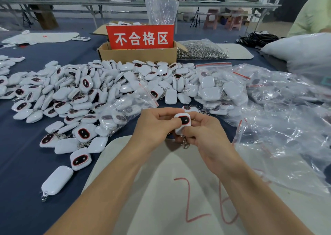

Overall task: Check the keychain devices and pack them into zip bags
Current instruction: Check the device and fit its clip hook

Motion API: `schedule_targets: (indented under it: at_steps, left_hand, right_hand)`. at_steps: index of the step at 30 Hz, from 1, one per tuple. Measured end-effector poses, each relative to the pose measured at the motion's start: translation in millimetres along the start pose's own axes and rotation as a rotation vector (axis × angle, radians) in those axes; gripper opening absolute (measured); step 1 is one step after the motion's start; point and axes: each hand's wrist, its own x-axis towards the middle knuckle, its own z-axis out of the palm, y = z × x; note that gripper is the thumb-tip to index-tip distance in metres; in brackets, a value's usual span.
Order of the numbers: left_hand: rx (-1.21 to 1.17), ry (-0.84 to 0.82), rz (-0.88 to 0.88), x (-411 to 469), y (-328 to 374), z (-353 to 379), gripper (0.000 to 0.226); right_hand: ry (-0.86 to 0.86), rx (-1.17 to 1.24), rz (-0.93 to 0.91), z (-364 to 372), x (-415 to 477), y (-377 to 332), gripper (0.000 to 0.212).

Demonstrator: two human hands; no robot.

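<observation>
Nearest lay one pale mat with a red "26" drawn on it. Above its far edge, two hands shared one keychain device. The left hand pinched its left edge between thumb and fingers, and the right hand curled round its lower end, thumb on the front. The device stood roughly upright. Its long axis ran away from the person, the dark screen faced the camera at the far end, and one metal clasp hung from the near end.

Left of the grip and beyond it spread a heap of white devices, too many to count, with one part-filled zip bag just left of the hands. Right of the grip lay a pile of clear zip bags, number unclear. Straight beyond stood one cardboard box bearing one red sign, and one bag of metal rings lay to the box's right.
</observation>
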Motion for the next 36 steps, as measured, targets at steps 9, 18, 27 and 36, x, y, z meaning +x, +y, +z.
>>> schedule_targets:
  at_steps: [9, 18, 27, 36]
  left_hand:
    - [0.013, 0.051, 0.074, -0.4, -1.5, 1.5, 0.025]
    - [0.023, 0.143, 0.119, 4.0, -2.3, -4.6, 0.025]
    - [0.0, 0.059, 0.113, 0.5, 0.7, -4.5, 0.025]
    - [0.173, 0.204, 0.172, -0.2, 0.8, -2.1, 0.016]
  right_hand:
    - [0.168, -0.13, -0.122, 5.7, -1.2, 4.0, 0.033]
    - [0.125, -0.231, -0.281, 7.6, 0.6, 2.0, 0.032]
    - [-0.031, 0.322, 0.101, 1.3, 4.6, -2.2, 0.029]
    - [0.199, -0.401, -0.313, 8.3, 0.1, 5.6, 0.043]
